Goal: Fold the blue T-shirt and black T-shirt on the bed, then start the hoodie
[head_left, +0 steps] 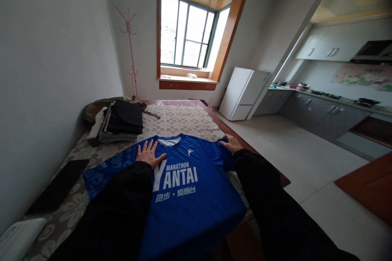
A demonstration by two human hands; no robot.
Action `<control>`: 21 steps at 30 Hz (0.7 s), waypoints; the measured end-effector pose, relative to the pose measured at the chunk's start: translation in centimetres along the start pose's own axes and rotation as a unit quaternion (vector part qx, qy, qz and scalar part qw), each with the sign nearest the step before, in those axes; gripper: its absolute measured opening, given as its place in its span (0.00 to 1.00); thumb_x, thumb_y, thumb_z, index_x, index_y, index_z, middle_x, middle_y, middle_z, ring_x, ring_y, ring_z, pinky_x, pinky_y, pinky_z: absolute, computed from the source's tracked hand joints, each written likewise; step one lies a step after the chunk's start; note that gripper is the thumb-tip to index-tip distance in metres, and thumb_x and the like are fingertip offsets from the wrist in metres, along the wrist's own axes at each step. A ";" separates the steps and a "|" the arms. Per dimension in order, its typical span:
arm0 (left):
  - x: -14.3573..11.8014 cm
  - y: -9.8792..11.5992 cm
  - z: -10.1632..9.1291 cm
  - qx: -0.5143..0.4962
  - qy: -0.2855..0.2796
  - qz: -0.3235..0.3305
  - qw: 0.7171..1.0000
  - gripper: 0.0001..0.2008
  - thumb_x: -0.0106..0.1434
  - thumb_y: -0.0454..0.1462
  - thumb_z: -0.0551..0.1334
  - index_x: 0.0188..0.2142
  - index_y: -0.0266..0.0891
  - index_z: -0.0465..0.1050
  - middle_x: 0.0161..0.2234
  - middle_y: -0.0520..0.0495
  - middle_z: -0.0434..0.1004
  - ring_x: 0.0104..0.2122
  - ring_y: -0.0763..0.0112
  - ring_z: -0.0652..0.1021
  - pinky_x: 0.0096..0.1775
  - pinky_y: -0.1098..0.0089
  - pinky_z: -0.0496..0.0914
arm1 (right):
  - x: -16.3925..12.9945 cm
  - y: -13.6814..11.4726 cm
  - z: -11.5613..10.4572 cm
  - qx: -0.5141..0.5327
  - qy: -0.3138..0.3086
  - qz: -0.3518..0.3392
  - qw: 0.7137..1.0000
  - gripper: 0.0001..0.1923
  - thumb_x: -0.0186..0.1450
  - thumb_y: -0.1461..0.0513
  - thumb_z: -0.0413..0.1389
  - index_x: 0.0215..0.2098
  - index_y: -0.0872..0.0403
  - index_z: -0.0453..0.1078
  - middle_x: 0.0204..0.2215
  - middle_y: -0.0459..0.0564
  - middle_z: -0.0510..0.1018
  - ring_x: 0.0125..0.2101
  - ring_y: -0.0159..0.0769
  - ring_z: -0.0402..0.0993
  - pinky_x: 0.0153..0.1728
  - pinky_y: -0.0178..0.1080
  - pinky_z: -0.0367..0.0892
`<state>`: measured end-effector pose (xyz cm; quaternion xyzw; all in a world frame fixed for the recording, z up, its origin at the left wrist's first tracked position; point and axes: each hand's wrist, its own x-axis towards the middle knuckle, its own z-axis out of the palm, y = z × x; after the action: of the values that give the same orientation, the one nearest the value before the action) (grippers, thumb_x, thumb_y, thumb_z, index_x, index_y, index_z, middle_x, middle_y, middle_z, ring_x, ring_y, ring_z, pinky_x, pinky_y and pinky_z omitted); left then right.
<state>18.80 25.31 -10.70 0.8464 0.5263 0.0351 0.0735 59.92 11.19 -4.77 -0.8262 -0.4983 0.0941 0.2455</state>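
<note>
Fingers (149, 147) of my left hand (149, 155) are lying splayed on the soft, limp blue shirt (190, 195); right hand (231, 144) is pinching its sleeve edge, the best hold.

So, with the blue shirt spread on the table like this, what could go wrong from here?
1. The lower part of the blue Yantai marathon shirt hangs past the table edge, so it might slide down if pulled.
2. The right hand grips the sleeve right at that edge; a tug could bunch the fabric.
3. The left hand lies flat near the collar; pushing may wrinkle the lace tablecloth underneath.
</note>
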 end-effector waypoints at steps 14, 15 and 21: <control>0.1 0.0 0.0 -0.004 -0.001 -0.001 1.000 0.49 0.65 0.67 0.43 0.75 0.41 0.48 0.76 0.43 0.45 0.75 0.48 0.46 0.70 0.42 0.41 | -5.1 -1.0 -0.1 0.079 -0.212 -0.165 0.960 0.23 0.66 0.44 0.58 0.47 0.54 0.75 0.31 0.48 0.79 0.30 0.35 0.76 0.33 0.37 0.71; 0.0 0.0 0.0 -0.006 0.000 0.000 1.000 0.49 0.65 0.67 0.43 0.75 0.41 0.48 0.76 0.43 0.45 0.75 0.48 0.46 0.70 0.42 0.41 | -6.0 -0.6 0.5 0.055 -0.224 -0.188 0.955 0.23 0.66 0.45 0.59 0.47 0.53 0.76 0.32 0.48 0.79 0.31 0.36 0.76 0.35 0.38 0.71; 0.0 -0.1 0.0 -0.007 -0.002 -0.001 1.000 0.49 0.65 0.67 0.44 0.75 0.41 0.48 0.76 0.43 0.46 0.75 0.47 0.46 0.70 0.42 0.40 | -9.2 0.3 2.4 -0.058 -0.258 -0.249 0.932 0.21 0.62 0.50 0.65 0.48 0.52 0.76 0.32 0.47 0.78 0.32 0.37 0.73 0.37 0.39 0.69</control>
<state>18.76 25.38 -10.68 0.8455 0.5265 0.0366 0.0807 54.72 3.78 -7.81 -0.6357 -0.7386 0.2113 0.0756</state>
